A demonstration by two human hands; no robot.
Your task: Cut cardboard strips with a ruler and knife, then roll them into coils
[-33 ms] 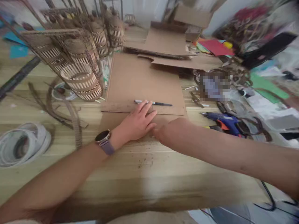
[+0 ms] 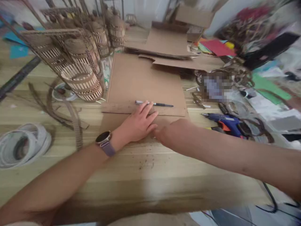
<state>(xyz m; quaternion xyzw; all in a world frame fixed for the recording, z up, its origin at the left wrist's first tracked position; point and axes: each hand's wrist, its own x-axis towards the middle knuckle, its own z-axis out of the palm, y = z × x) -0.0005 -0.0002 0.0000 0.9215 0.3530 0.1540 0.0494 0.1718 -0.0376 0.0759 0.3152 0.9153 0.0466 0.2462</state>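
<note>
My left hand (image 2: 138, 124), with a watch (image 2: 103, 138) on its wrist, lies flat with fingers stretched out on a brown cardboard sheet (image 2: 145, 78). Its fingertips rest on a long cardboard strip (image 2: 117, 108) and almost touch a black and silver pen (image 2: 155, 104) lying across the sheet. My right hand (image 2: 163, 134) reaches in from the right and meets the left hand at the sheet's near edge. Its fingers are tucked out of sight, so I cannot make out whether it holds anything.
Slatted woven baskets (image 2: 81, 80) stand in a cluster at the back left. A blue glue gun (image 2: 224, 121) lies to the right among cables. White tape rolls (image 2: 21, 147) sit at the left, curved cardboard strips (image 2: 72, 117) beside them. Folded cardboard (image 2: 164, 40) and coloured paper (image 2: 217, 47) lie behind.
</note>
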